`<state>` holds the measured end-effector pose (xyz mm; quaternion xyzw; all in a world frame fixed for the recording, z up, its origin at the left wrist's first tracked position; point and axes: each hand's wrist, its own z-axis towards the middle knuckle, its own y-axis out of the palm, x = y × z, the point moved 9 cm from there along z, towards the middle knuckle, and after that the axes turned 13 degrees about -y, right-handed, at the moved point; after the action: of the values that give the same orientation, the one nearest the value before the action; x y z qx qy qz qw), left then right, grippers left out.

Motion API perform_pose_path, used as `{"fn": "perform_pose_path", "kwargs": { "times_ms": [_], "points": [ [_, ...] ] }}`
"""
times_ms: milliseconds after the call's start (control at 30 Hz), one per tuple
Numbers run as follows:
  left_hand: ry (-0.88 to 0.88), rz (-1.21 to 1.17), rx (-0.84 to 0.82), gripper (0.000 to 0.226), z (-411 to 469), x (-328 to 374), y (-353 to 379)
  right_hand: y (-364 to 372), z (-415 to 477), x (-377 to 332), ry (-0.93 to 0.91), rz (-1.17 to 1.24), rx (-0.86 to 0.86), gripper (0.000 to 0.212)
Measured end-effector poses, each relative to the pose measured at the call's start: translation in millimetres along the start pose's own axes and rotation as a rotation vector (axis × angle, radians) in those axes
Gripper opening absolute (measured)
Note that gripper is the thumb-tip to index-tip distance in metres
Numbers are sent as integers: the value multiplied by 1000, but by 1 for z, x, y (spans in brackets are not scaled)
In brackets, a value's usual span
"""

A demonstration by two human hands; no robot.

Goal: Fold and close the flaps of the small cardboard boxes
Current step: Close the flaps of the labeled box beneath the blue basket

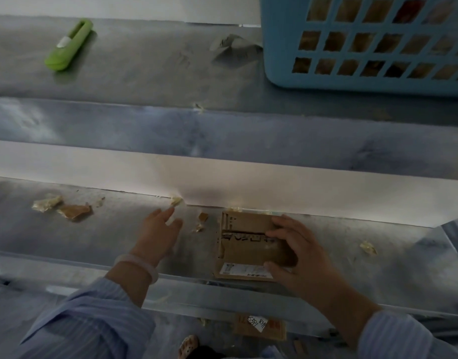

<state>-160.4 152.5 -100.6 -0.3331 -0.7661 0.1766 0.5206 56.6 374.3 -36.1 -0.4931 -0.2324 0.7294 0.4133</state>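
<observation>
Right hand grips cardboard box on desk edge, flaps folded | left hand spread flat, apart leftward | box long axis runs away from person.

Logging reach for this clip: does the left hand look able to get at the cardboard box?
Probably yes. The left hand is open beside the cardboard box, with only small scraps between them; the right hand grips the box's other side.
</observation>
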Motion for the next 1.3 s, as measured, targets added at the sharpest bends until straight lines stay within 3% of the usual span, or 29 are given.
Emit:
{"fn": "perform_pose_path", "kwargs": {
  "times_ms": [100, 167, 267, 300, 333, 400, 467, 500, 533, 700, 900, 1033, 1100, 1167, 1233, 1300],
  "points": [
    [191, -133, -57, 17, -44, 36, 7, -19, 7, -19, -106, -185, 127, 43],
    [303, -190, -145, 15, -73, 54, 20, -22, 7, -28, -174, -260, 147, 32],
    [522, 7, -161, 16, -104, 74, 39, -20, 3, -28, -191, -262, 94, 17],
    [540, 54, -172, 12, -107, 76, 43, -19, 0, -28, -190, -269, 58, 24],
    [543, 103, -180, 20, -106, 76, 47, -17, -2, -28, -182, -245, 36, 33],
    [547, 176, -213, 53, -103, 78, 53, -18, -4, -18, 14, 39, 32, 41],
    [586, 251, -260, 78, -102, 86, 57, -13, -4, -1, 311, 342, 10, 37],
    [586, 269, -283, 85, -102, 90, 58, -10, -2, 7, 403, 380, -33, 29],
    [569, 273, -298, 89, -99, 93, 59, -9, 0, 15, 460, 382, -83, 23],
    [453, 319, -228, 93, -91, 106, 71, -19, 19, 41, 570, 188, -224, 59],
    [314, 427, -145, 100, -83, 106, 89, -10, 29, 50, 641, -124, -565, 92],
    [351, 417, -163, 89, -89, 107, 93, -4, 29, 50, 610, -149, -456, 92],
    [347, 313, -258, 80, -90, 101, 91, -14, 21, 48, 639, 20, -353, 76],
    [350, 51, -410, 64, -99, 98, 83, -32, 10, 48, 719, 315, -189, 60],
    [468, -208, -513, 51, -116, 103, 67, -55, -1, 46, 700, 464, -61, 61],
    [642, -251, -522, 56, -139, 109, 49, -73, -14, 49, 614, 421, -14, 66]
  ]
}}
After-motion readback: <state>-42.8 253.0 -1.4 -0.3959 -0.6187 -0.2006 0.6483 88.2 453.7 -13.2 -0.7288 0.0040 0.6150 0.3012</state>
